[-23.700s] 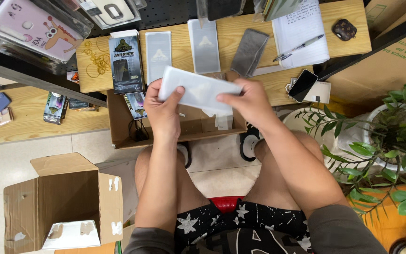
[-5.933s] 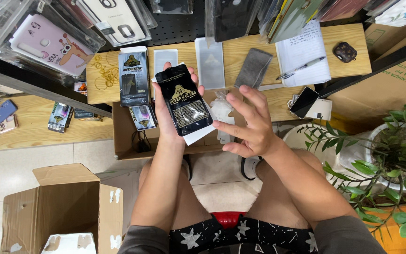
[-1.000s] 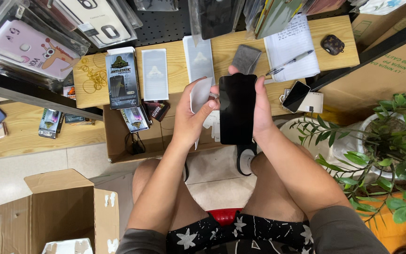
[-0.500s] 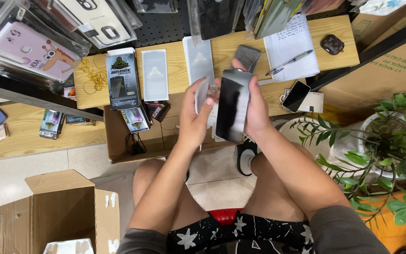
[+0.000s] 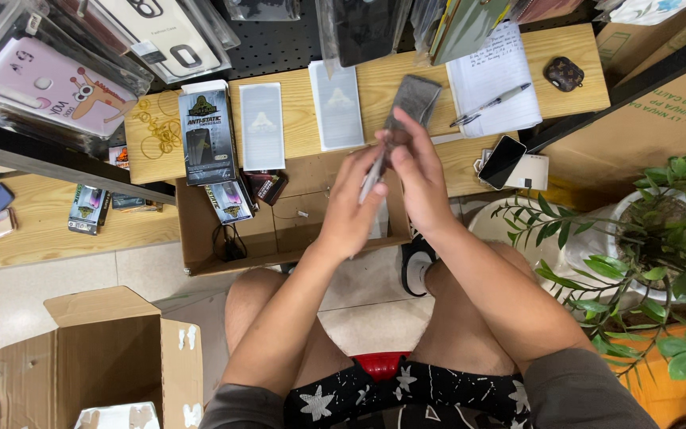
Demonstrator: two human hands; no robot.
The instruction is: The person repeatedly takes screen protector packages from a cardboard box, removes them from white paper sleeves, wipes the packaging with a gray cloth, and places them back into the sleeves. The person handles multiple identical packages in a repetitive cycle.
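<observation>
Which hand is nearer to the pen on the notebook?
Right. The right hand is just left of and below the pen, beside the notebook. The left hand is farther left and lower, on the other side of the thin flat piece both hands hold.

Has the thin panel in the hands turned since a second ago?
Yes. The thin panel, then broad face up, is now edge-on between the left hand and right hand, still over the open cardboard box below the wooden shelf.
</observation>
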